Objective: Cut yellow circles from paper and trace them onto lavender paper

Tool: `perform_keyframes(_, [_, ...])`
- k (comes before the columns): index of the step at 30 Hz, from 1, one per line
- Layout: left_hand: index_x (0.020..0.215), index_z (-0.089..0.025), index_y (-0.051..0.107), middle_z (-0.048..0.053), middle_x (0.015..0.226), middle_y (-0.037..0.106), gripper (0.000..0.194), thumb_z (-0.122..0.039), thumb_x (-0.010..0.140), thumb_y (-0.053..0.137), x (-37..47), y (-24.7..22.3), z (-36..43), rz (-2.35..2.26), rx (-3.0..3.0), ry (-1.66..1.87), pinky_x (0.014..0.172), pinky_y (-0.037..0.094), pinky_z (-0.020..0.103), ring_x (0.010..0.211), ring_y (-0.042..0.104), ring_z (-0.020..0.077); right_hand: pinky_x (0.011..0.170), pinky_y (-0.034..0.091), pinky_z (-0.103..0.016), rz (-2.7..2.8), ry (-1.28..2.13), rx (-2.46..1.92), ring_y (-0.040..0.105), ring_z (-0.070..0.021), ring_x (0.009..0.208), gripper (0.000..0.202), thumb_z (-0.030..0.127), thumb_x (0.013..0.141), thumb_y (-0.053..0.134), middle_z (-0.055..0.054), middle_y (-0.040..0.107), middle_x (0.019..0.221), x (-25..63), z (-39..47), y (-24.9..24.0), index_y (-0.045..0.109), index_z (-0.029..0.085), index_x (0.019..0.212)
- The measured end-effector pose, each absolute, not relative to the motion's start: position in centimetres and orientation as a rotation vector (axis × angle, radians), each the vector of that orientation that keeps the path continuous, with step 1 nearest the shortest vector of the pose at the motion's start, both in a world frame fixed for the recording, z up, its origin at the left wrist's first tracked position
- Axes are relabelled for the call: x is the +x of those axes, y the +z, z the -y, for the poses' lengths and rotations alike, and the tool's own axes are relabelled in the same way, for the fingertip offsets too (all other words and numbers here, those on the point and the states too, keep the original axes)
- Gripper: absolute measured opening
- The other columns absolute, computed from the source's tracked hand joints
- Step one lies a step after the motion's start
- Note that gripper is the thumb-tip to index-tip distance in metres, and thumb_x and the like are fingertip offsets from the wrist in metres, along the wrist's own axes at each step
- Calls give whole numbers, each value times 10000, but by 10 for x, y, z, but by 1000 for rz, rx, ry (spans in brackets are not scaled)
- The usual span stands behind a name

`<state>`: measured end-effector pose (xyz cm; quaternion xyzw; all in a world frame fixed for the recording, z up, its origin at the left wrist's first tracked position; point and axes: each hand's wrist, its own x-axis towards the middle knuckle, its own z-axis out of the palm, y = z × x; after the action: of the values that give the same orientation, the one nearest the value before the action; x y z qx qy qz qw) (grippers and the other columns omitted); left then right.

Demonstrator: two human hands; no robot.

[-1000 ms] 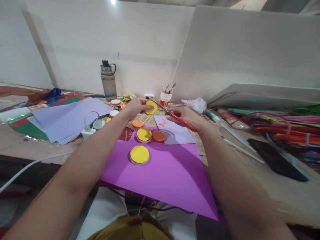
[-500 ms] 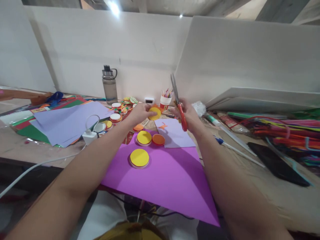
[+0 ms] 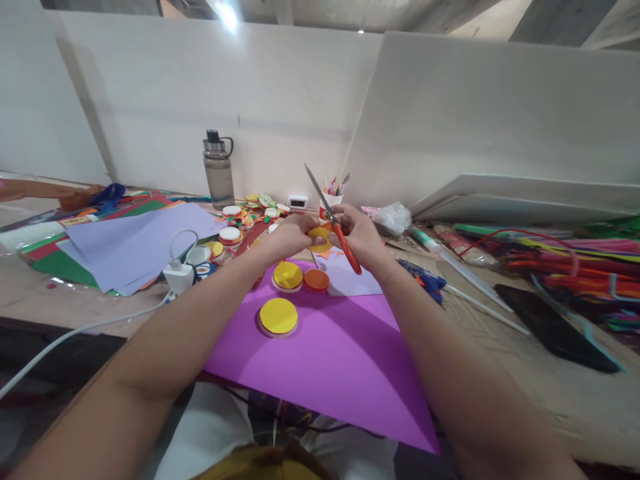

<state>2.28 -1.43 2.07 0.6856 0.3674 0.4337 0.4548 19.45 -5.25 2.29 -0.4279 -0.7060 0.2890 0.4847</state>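
Note:
Between the fingers of my left hand (image 3: 299, 236) is a yellow paper disc (image 3: 320, 239) with orange paper behind its edge. My right hand (image 3: 361, 237) is closed round red-handled scissors (image 3: 344, 243), their blades pointing up and to the left, and its fingertips come close to the disc. Whether they touch it I cannot tell. Below lies a purple sheet (image 3: 330, 360). On it rest two yellow-topped discs, a nearer one (image 3: 279, 316) and a farther one (image 3: 287, 275), and an orange disc (image 3: 317, 280). A lilac sheet (image 3: 355, 283) lies partly under my right wrist.
A water bottle (image 3: 219, 172) and a paper cup of pencils (image 3: 331, 198) stand at the back. Lilac paper (image 3: 135, 243) and a white plug (image 3: 179, 275) lie left. On the right are a blue glue gun (image 3: 425, 280), a black phone (image 3: 555, 327) and bundled coloured pipe cleaners (image 3: 565, 267).
My hands have come closer together. The scissors have moved left and down and tilt further left. The yellow disc has shifted right and slightly down, towards my right fingers.

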Motion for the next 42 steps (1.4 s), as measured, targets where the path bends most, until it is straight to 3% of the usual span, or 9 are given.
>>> perform_keyframes(3, [721, -153, 683, 38, 721, 677, 158, -149, 598, 783, 24, 22, 19, -788, 1654, 1064, 589, 413, 232, 634, 589, 120, 565, 437, -272, 1544, 762, -1045, 548, -139, 637, 487, 316, 638, 629, 4, 599, 785, 188, 53, 23, 485, 219, 1093])
perform_keyframes(9, [923, -150, 711, 62, 805, 706, 304, -328, 684, 774, 31, 19, 31, -680, 1460, 1109, 502, 321, 218, 585, 606, 95, 483, 400, -252, 1265, 797, -988, 490, -114, 574, 488, 389, 663, 648, 1, 599, 834, 177, 55, 23, 445, 250, 1085])
perform_keyframes(15, [850, -144, 708, 49, 723, 693, 275, -373, 707, 755, 34, 18, 33, -700, 1408, 1203, 495, 321, 210, 539, 595, 90, 525, 413, -256, 1348, 733, -978, 516, -123, 606, 497, 511, 723, 610, -4, 585, 834, 171, 59, 23, 435, 242, 1103])
perform_keyframes(22, [727, -143, 669, 31, 660, 662, 220, -309, 646, 787, 24, 23, 23, -744, 1253, 1323, 471, 293, 190, 518, 569, 80, 701, 472, -289, 1566, 479, -983, 538, -155, 752, 438, 498, 815, 598, 0, 545, 826, 174, 60, 25, 487, 233, 1145])
perform_keyframes(27, [771, -175, 641, 1, 700, 654, 147, -237, 680, 738, 14, 27, 15, -836, 1038, 1460, 457, 287, 178, 576, 573, 82, 537, 453, -256, 1700, 681, -1082, 516, -135, 602, 429, 559, 843, 551, 27, 506, 697, 172, 69, 27, 527, 234, 1122])
perform_keyframes(33, [765, -169, 570, -46, 636, 582, 139, -143, 717, 698, 9, 32, 10, -757, 787, 1581, 421, 239, 168, 504, 503, 44, 425, 441, -247, 1798, 787, -1228, 504, -121, 484, 386, 579, 785, 616, 33, 493, 630, 166, 76, 31, 524, 220, 890])
perform_keyframes(42, [783, -172, 558, -52, 642, 573, 190, -157, 714, 735, 3, 33, 6, -717, 714, 1683, 448, 275, 165, 530, 494, 43, 416, 460, -244, 1864, 831, -1244, 520, -122, 486, 360, 562, 786, 629, 25, 528, 622, 168, 74, 28, 548, 222, 872])
